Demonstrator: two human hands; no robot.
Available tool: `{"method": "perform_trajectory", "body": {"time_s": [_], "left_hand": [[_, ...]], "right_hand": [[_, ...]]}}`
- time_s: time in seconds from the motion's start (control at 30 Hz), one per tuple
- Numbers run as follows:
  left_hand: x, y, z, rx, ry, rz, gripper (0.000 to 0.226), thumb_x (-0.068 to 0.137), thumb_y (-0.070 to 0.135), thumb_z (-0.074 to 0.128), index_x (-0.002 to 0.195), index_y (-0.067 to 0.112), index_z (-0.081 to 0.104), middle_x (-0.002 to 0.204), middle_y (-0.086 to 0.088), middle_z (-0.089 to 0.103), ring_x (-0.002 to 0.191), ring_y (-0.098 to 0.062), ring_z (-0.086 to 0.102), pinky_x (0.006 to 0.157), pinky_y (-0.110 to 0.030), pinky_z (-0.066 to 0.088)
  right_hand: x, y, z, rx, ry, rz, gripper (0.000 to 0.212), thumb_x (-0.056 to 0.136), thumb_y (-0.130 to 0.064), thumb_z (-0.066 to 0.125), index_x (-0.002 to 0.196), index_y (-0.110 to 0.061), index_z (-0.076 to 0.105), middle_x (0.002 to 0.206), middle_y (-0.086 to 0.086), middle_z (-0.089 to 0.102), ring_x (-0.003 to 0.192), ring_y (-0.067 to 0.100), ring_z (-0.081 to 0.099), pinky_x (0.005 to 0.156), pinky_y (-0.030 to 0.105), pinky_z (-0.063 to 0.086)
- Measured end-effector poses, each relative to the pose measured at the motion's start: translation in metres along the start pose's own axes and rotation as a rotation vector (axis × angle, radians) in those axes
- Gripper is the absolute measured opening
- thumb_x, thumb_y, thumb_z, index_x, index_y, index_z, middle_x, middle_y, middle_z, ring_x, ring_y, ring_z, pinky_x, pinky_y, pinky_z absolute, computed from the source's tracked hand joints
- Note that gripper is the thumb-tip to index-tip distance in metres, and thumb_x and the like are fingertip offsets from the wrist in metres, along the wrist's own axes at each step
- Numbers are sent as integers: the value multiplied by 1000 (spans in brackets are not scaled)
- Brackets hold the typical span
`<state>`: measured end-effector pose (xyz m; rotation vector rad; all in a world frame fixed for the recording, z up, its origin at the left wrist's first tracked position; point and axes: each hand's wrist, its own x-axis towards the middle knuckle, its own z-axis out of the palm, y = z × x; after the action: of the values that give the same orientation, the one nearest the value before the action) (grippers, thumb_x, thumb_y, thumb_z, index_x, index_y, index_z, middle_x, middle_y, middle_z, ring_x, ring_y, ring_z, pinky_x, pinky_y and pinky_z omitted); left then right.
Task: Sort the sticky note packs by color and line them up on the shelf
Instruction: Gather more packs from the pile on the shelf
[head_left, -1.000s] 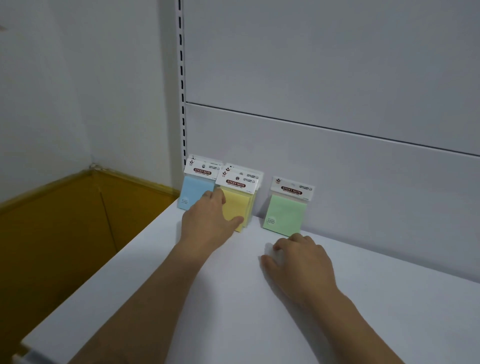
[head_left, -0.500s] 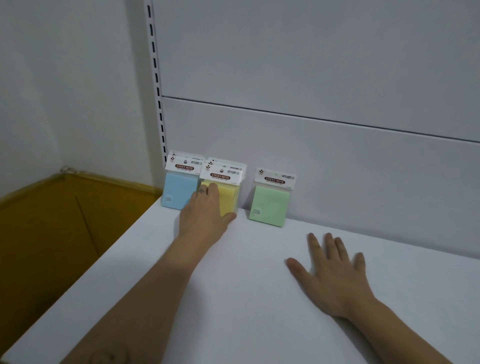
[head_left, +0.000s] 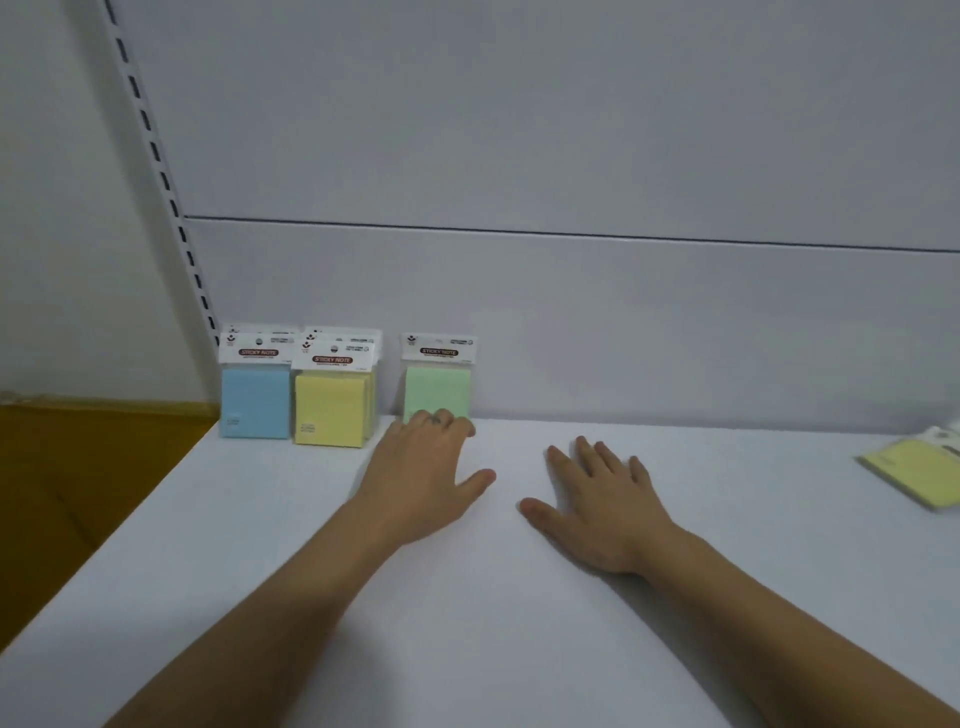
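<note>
White shelf (head_left: 519, 649) under grey back panel (head_left: 571, 312); left grip (head_left: 423, 478), released, touches the green pack (head_left: 437, 387) at centre; right grip (head_left: 602, 509) lies flat, released.

The left hand (head_left: 423, 470) hid the bottom edge of the green pack (head_left: 437, 391), and the picture's right edge cropped a flat yellow pack (head_left: 917, 470).

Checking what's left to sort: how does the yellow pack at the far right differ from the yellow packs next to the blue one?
The far-right yellow pack lies flat on the shelf; the yellow packs in the row stand upright against the back panel. The first looks single; the others stand one behind another. Both are yellow with white headers.
</note>
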<state>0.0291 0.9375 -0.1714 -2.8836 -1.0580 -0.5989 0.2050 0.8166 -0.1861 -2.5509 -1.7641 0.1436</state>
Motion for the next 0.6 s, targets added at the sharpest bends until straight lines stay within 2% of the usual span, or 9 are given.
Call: {"method": "perform_trajectory", "body": {"time_s": [0.23,0.4,0.6], "left_hand": [[27,75,16,-92,-90,159,65,81,70,38,134,31,41,132,10,49,122,-13,40,101,-33,31],[65,170,29,-109,-126,263,69,82,70,38,137,30,39,138,8,46,128,-14,37,103,-35,28],[95,282,47,-156,-150,344,66,83,68,41,138,30,38,140,7,45,129,-15,36,102,-35,28]], "right_hand": [[-40,100,-18,18,87,161,79,85,-74,16,151,-32,6,161,1,2,148,20,-1,116,49,-5],[-77,183,-32,57,145,315,75,88,-70,27,151,-32,12,161,1,6,147,20,3,116,49,-1],[-128,287,-48,115,279,429,69,90,-66,29,149,-31,24,160,1,15,146,20,13,116,47,5]]}}
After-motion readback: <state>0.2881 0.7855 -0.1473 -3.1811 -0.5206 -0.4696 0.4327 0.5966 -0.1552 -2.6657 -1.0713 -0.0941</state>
